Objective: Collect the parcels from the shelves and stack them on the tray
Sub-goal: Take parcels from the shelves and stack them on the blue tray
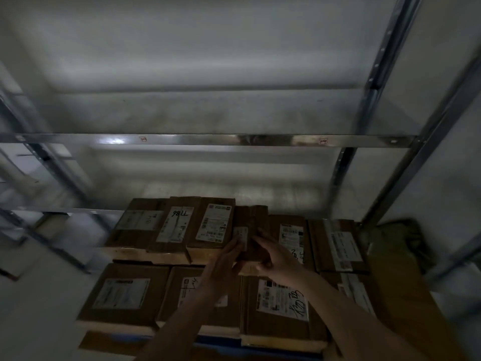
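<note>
Between the two rows of brown cardboard parcels on the blue tray point(221, 343), both hands are setting a small, narrow brown cardboard parcel point(253, 230) into the back row. It sits in a gap between a flat brown box with a white shipping label point(212, 225) on one side and another labelled brown box point(291, 238) on the other, so it seems to be going in as a filler where a full-size box would not fit.

My left hand point(229, 259) has its fingers laid along the parcel's left side, near a small white label on it; my right hand point(276, 259) curls round the right side and near end. Held from both sides like this, the parcel can be steered straight down without nudging its neighbours.

It is darker and slimmer than the boxes around it, and the dim, blurred view hides any writing. The front row lies flat and close-packed along the tray's near edge. Behind, the grey metal shelves point(208, 139) show no parcels, so collecting looks nearly done.
</note>
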